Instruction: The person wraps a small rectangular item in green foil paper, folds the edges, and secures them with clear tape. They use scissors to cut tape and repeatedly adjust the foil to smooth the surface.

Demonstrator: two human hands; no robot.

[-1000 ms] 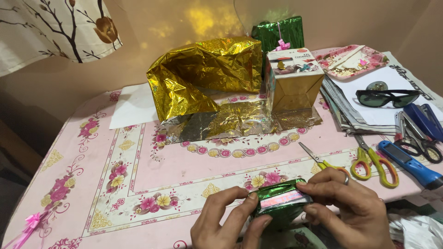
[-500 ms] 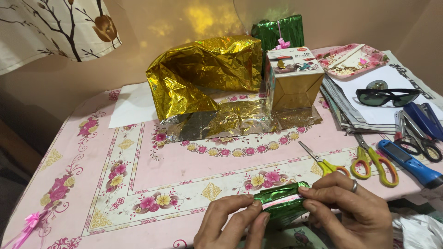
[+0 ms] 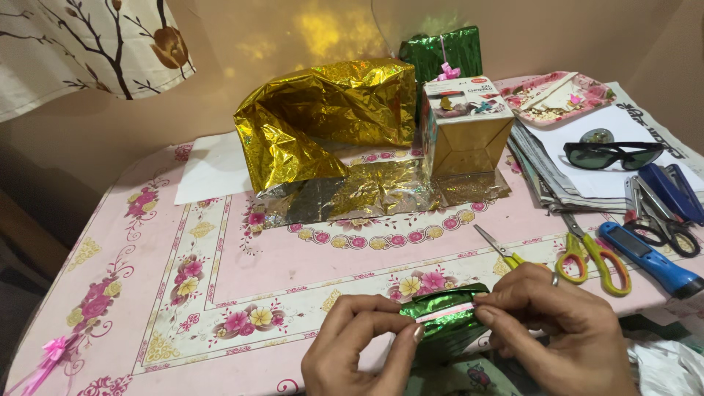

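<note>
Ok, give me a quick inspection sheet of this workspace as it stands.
Surface: table with pink floral cloth.
Job's things: small green foil packet, a pale strip along it.
Clutter: crumpled gold foil sheet, half-wrapped box, green wrapped gift, yellow-handled scissors, smaller scissors, sunglasses, blue tool, newspapers, pink tray.
Hands: left hand and right hand both pinch the packet's ends.
Cables: nothing seen.
Surroundings: beige wall, patterned curtain.
</note>
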